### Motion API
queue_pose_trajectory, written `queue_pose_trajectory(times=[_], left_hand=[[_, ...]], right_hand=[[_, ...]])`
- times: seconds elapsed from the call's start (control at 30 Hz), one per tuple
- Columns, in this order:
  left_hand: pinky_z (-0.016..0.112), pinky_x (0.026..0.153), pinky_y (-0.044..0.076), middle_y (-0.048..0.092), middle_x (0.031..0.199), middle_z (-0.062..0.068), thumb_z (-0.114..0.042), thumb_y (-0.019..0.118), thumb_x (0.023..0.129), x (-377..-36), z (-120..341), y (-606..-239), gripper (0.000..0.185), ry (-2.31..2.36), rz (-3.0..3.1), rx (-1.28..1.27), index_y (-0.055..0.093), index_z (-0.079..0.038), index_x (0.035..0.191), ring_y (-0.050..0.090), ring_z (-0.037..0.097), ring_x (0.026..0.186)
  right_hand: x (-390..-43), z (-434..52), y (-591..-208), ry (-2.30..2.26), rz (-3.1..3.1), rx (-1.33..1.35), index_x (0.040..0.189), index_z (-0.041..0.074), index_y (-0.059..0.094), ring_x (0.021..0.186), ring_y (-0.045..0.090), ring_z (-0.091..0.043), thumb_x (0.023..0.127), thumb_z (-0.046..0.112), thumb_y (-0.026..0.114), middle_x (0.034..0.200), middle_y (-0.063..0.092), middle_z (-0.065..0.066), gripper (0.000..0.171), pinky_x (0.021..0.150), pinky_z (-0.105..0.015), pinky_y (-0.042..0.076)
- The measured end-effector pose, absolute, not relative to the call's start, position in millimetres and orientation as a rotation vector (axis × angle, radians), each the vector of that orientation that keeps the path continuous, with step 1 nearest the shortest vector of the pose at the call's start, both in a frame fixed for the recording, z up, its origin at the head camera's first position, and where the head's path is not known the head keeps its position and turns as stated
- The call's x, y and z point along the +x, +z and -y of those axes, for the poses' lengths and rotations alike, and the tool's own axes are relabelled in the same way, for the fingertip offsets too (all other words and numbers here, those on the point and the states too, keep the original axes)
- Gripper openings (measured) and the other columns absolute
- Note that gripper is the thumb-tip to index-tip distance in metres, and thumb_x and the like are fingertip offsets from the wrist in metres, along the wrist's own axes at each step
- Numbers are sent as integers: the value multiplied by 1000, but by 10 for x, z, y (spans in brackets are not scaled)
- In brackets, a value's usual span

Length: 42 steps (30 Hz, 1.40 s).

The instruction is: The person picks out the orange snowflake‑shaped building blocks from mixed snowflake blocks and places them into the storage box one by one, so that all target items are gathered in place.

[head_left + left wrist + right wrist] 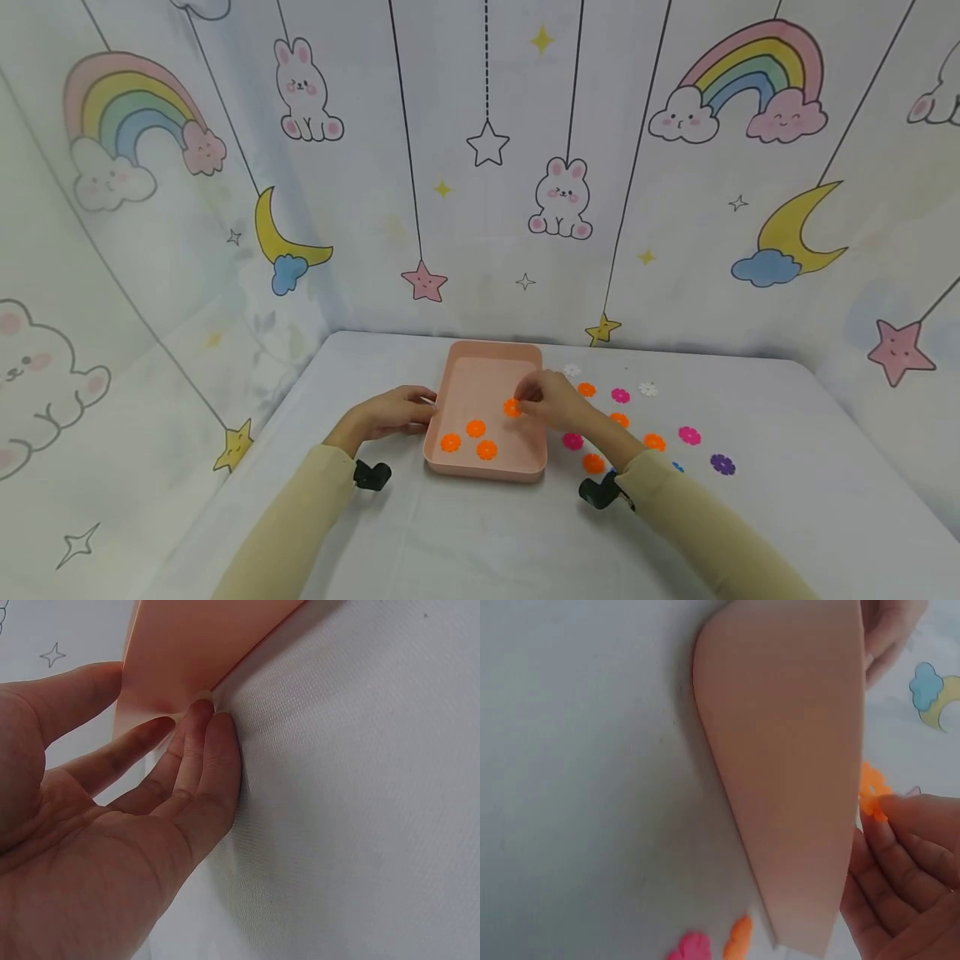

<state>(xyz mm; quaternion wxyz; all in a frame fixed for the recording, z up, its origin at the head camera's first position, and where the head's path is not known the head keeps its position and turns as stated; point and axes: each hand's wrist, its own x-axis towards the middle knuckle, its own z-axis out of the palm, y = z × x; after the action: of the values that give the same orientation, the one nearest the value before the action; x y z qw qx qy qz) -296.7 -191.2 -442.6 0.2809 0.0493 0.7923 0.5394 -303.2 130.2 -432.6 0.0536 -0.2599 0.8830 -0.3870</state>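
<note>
A shallow pink tray lies on the white table. My left hand rests against its left side, and in the left wrist view the fingertips touch the tray wall low down near the cloth. Over the tray's right part, my right hand pinches an orange flower-shaped piece between thumb and fingers. That same orange piece shows just past the rim in the right wrist view. Below it to the left, three more orange flower pieces lie on the tray floor.
Right of the tray, several loose flower pieces are spread on the tablecloth: pink, orange, white and purple. Some are partly hidden beneath my right forearm. A patterned curtain hangs behind the table.
</note>
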Motion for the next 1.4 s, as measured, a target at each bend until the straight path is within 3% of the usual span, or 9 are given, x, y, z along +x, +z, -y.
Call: queue_pose_trajectory(times=[0.23,0.53,0.9,1.17,1.4], left_hand=[[45,105,51,58,135,19,-18,64,101,-2973,1914,-4430,51,1466,-2111,139,48,3,145,64,24,111],[42,104,53,59,134,18,-18,64,101,-2972,1918,-4452,49,1464,-2119,132,49,2,144,64,24,110],[44,105,51,58,134,19,-16,63,102,-2958,1928,-4461,48,1480,-2115,147,49,4,143,64,24,110],[45,105,51,57,136,20,-17,63,102,-2959,1923,-4456,49,1488,-2108,151,49,4,143,64,24,111],[44,105,51,56,137,20,-17,63,102,-2951,1925,-4458,49,1487,-2115,139,48,3,144,64,24,111]], right_hand=[[-3006,-1151,-4399,-1067,-2669,-815,96,5,71,83,62,-15,93,1,73,90,69,-2,6,82,-31,58],[-2975,-1065,-4529,-988,-2708,-805,93,7,71,79,57,-15,91,-2,72,85,64,2,9,75,-27,55],[-2916,-1010,-4536,-841,-2757,-682,98,11,70,74,56,-15,91,10,77,83,61,3,10,67,-27,51],[-2911,-975,-4513,-760,-2795,-660,98,10,69,76,55,-16,91,14,77,84,60,3,12,70,-30,51],[-2899,-1026,-4530,-815,-2775,-795,109,6,70,82,55,-15,91,13,77,92,61,0,20,73,-28,52]])
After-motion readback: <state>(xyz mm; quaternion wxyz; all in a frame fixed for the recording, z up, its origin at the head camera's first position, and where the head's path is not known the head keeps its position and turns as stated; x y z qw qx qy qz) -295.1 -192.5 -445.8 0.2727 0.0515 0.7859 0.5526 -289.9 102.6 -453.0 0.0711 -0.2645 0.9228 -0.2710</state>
